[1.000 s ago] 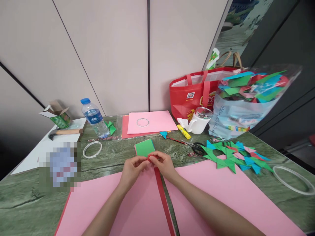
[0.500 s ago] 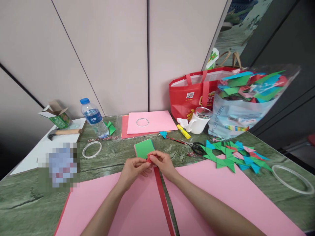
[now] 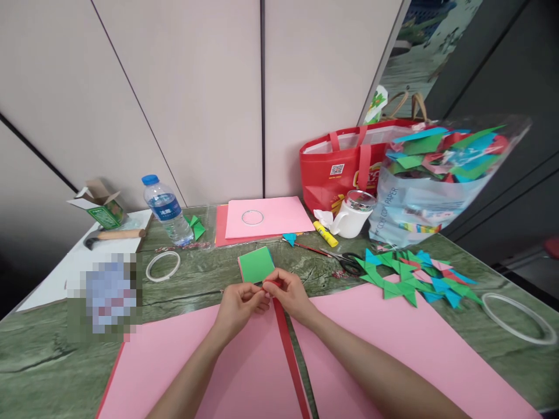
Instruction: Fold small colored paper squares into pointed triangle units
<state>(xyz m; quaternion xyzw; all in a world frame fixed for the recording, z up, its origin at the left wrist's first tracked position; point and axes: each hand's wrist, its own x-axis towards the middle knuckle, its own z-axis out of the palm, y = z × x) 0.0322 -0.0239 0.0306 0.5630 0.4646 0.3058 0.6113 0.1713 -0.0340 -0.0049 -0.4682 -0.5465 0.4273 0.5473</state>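
My left hand [image 3: 238, 305] and my right hand [image 3: 289, 293] meet at the middle of the table, fingertips pinched together on a small red paper piece [image 3: 269, 284] that is mostly hidden between them. Both hands rest over large pink paper sheets [image 3: 244, 372], with a red paper strip [image 3: 288, 355] running between the sheets toward me. Just beyond my fingers lies a small stack of square paper with a green sheet [image 3: 257, 264] on top.
Folded green, blue and pink paper shapes [image 3: 414, 278] lie right, scissors [image 3: 345, 261], a glue stick [image 3: 325, 234], a white cup [image 3: 353, 216], a clear bag of paper [image 3: 437, 180] and a red tote [image 3: 345, 166] behind. A water bottle [image 3: 166, 209], tape rings [image 3: 163, 265] and a hammer [image 3: 114, 235] sit left.
My fingers have shifted slightly on the red paper piece, the left hand closing in tighter to the right. Nothing else on the table has moved.
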